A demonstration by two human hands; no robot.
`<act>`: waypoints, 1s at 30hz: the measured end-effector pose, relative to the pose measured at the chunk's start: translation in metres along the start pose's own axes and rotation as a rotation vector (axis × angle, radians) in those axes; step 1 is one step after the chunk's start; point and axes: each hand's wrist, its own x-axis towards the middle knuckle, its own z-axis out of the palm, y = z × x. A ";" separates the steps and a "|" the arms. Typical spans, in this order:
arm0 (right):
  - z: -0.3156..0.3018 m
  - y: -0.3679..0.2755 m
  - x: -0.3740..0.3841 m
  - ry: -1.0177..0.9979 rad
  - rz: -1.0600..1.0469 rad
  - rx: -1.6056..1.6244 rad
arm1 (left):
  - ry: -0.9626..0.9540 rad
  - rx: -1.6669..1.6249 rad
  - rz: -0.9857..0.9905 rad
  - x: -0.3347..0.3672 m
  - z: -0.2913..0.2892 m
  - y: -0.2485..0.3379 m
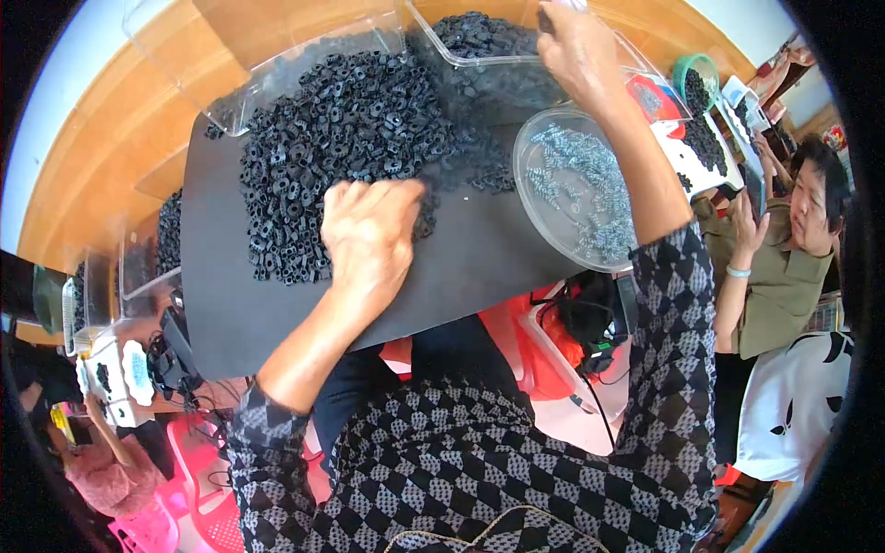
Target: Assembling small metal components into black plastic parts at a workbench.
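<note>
A large heap of small black plastic parts [323,138] covers the left and middle of the dark table board [479,240]. My left hand [371,226] is at the heap's near right edge, its fingers curled and what they hold hidden. Reaching to the far right, my right hand [583,55] is closed beside a clear plastic bin [470,62] with more black parts in it. A dark bit shows at its fingertips, too small to name. Under my right forearm lies a round clear tray [530,212] with many small silvery metal pieces [604,180], perhaps springs or screws.
Another clear bin [241,106] lies tipped behind the heap. At the right, a person [774,276] holds up a phone beside a table with a green basket [690,69] and black parts. Red plastic stools [516,341] stand below the board's edge.
</note>
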 end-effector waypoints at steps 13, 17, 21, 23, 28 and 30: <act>-0.021 -0.026 -0.065 0.341 -0.154 0.232 | -0.226 0.366 0.269 0.038 0.075 -0.023; -0.029 -0.017 -0.103 0.207 -0.059 0.274 | -0.303 0.318 0.260 0.038 0.067 -0.022; -0.033 -0.014 -0.139 0.057 0.008 0.284 | -0.273 0.339 0.309 0.031 0.058 -0.029; -0.035 -0.015 -0.153 -0.126 0.056 0.332 | -0.292 0.330 0.297 0.031 0.056 -0.027; -0.032 -0.027 -0.169 -0.352 0.089 0.318 | -0.355 0.319 0.233 0.033 0.054 -0.021; -0.025 -0.031 -0.171 -0.336 0.011 0.230 | -0.337 0.275 0.224 0.033 0.054 -0.021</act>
